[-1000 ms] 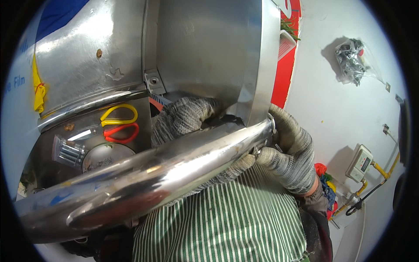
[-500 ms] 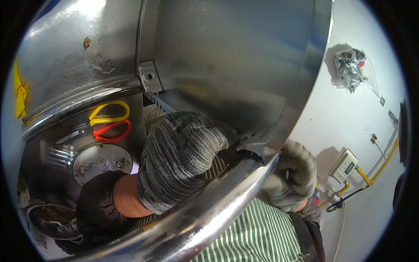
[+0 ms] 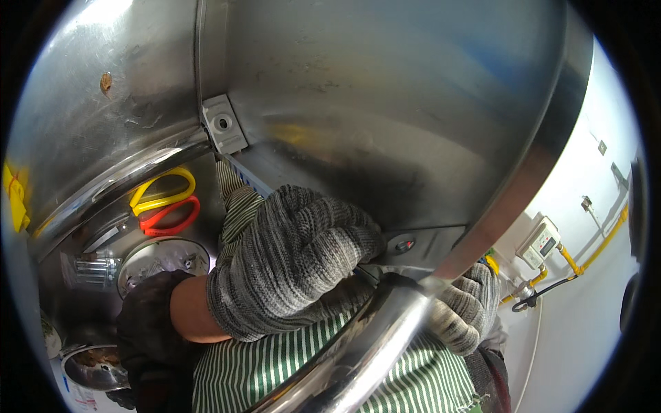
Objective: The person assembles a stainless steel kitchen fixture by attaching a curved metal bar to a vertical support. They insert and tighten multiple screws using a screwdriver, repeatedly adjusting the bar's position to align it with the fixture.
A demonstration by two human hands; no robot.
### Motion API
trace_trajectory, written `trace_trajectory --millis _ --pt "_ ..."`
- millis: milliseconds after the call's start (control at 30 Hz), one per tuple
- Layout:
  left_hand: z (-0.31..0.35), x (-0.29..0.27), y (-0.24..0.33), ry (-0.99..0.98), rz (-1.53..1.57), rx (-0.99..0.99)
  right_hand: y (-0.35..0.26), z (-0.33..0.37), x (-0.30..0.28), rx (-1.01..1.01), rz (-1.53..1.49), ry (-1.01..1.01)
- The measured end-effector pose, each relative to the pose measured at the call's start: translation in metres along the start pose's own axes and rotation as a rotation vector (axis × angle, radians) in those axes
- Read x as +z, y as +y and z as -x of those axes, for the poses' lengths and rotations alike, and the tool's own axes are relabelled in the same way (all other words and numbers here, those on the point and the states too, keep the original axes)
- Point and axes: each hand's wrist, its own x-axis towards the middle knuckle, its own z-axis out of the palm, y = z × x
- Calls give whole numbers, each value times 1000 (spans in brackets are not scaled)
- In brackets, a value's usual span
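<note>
The steel vessel (image 3: 385,117) fills almost the whole view, tipped up close in front of you, its polished inner wall curving overhead and its rolled rim (image 3: 365,351) running diagonally across your striped apron (image 3: 275,365). Starting at the left, yellow and red loops (image 3: 162,203) show in the shiny metal, along with a round lid-like shape (image 3: 162,258); whether these are reflections or things behind, you cannot tell. A small bracket (image 3: 224,124) is riveted where the wall panels meet. Your left hand (image 3: 289,258), in a grey knit glove, is curled into a fist inside the vessel, fingers closed on something near the rim that the glove hides. Further right, your right hand (image 3: 465,306), gloved the same, wraps its fingers over the outer edge where the rim meets the wall. Beyond it, a white wall (image 3: 585,289) carries a meter box (image 3: 540,241) and yellow piping (image 3: 575,265). Judging by its bulk, the vessel is heavy, rigid and slick; the rolled rim looks like the safest place to hold.
</note>
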Motion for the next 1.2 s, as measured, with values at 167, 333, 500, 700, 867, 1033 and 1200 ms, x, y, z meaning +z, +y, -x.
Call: trace_trajectory --millis 167,333,500,700,867,1033,1200 --pt "-5 -8 -1 -116 27 -16 -2 -8 5 182 -227 231" --pt "-6 -12 -3 -147 29 -3 1 -23 -14 273 -356 148" --pt "-6 -14 -7 -180 110 -47 6 -33 -21 458 -556 103" --pt "-1 -14 -10 -222 66 -15 -12 -26 9 848 -938 615" --pt "8 10 -9 -31 247 -55 -4 -31 12 795 -916 717" --pt "20 42 3 101 350 -238 14 -39 -8 701 -852 502" --pt "32 48 32 120 360 -240 40 -40 -1 295 -447 468"
